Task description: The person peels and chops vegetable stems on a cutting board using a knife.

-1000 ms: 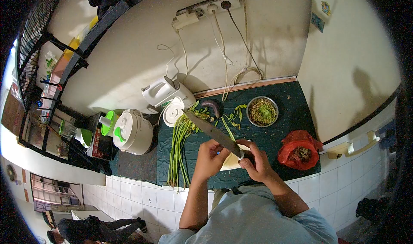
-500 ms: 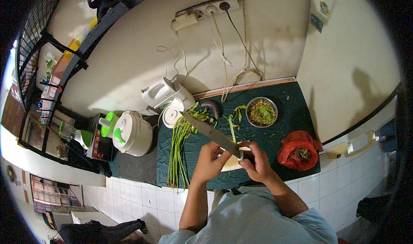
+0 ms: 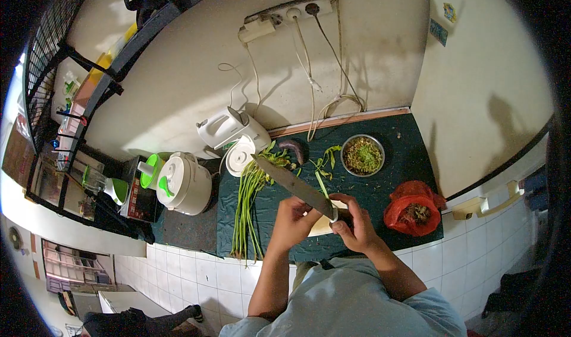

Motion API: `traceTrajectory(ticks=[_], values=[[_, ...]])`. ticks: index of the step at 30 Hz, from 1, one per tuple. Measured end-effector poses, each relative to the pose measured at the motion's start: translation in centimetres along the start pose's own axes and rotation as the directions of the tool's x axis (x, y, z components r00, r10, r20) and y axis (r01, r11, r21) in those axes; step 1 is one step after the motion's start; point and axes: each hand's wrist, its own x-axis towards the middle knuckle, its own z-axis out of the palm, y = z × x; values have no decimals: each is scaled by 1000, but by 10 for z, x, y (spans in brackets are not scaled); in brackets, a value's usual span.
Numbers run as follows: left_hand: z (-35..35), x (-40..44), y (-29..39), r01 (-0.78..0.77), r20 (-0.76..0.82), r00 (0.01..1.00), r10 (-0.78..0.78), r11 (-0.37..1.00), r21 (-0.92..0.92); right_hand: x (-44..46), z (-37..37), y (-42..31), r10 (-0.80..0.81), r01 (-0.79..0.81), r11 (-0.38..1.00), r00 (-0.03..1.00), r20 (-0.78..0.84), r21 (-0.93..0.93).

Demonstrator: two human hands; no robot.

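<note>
My right hand (image 3: 355, 225) is closed round the handle end of a large knife (image 3: 296, 186), whose broad blade points up and to the left. Close beside it, my left hand (image 3: 292, 223) has its fingers bent together behind the blade; what they pinch is hidden. A green stalk with leaves (image 3: 322, 184) rises from behind the knife between the hands. Under the hands lies a pale board (image 3: 320, 226), partly covered. Left of them is a bunch of long green stems (image 3: 245, 209). A metal bowl of chopped greens (image 3: 363, 155) stands beyond my right hand.
A red bag (image 3: 414, 208) of scraps sits at the right of the dark green cloth (image 3: 380, 188). At the back are an eggplant (image 3: 292, 149), a round white lid (image 3: 241, 157) and a white mixer (image 3: 229, 129). A white cooker (image 3: 185, 183) stands left; another person (image 3: 140, 322) shows lower left.
The leafy stalk between my hands has shifted and tilted slightly. My hands and the knife stay almost in place. The other person at lower left has moved a little.
</note>
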Motion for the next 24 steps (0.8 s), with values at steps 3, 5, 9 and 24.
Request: traceTrajectory(ticks=[3,5,9,24], values=[[-2,-1,-8,28,48,998,-29,999,27,0,0,0,-11,11,1000,1000,-22,11],[-4,-1,-14,34,48,998,-36,998,47,0,-1,-1,-9,10,1000,1000,-17,8],[-2,-1,-3,114,3,993,-114,993,13,0,-3,-1,-24,23,999,1000,-11,-42],[-6,6,1,-60,41,998,56,990,124,-2,-3,-5,66,-64,997,997,41,-53]])
